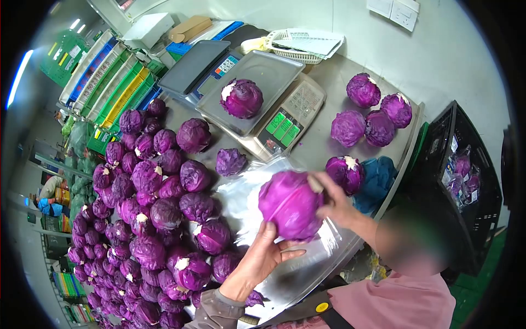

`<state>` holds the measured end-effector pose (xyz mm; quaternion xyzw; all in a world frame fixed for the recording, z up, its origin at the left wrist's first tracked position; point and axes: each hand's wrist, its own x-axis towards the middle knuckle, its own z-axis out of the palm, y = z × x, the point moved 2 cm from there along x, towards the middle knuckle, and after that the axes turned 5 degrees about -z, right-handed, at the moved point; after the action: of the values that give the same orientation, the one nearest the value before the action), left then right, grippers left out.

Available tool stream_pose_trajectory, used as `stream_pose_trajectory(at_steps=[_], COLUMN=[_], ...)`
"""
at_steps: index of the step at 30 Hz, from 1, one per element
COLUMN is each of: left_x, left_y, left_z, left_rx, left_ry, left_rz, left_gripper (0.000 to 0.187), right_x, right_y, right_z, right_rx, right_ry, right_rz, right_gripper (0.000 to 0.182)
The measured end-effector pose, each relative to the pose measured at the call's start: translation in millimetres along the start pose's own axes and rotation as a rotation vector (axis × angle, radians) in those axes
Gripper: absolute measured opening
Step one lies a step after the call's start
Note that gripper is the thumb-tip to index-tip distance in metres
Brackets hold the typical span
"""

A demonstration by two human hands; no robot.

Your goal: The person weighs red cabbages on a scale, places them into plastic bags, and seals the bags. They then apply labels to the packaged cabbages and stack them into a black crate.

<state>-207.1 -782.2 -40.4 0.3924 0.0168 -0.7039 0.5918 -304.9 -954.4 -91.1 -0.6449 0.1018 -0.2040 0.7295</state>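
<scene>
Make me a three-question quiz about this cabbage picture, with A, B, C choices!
1. Where is the lone red cabbage?
A on the scale
B on the floor
C in the black crate

2. How many cabbages sit in the far group by the wall?
A one
B four
C nine

3. What is the cabbage in the hands like?
A cut in half
B whole, in clear film
C peeled apart

Answers: 1 A, it rests on the scale's steel tray. 2 B, four sit together. 3 B, left hand and right hand hold it whole, with shiny film on it.
</scene>
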Motion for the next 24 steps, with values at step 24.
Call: stream_pose_trajectory(at_steps=[24], left_x=[151.5], left_y=[260.4], left_z=[-58.4], left_rx=[1.17], left_ry=[0.871], left_rz=[0.814], left_gripper=[0.102], right_x=[247.8], right_y=[-8.1], right_z=[-141.5], right_rx=[0.307], right_ry=[0.541], right_rz=[0.009], right_gripper=[0.071])
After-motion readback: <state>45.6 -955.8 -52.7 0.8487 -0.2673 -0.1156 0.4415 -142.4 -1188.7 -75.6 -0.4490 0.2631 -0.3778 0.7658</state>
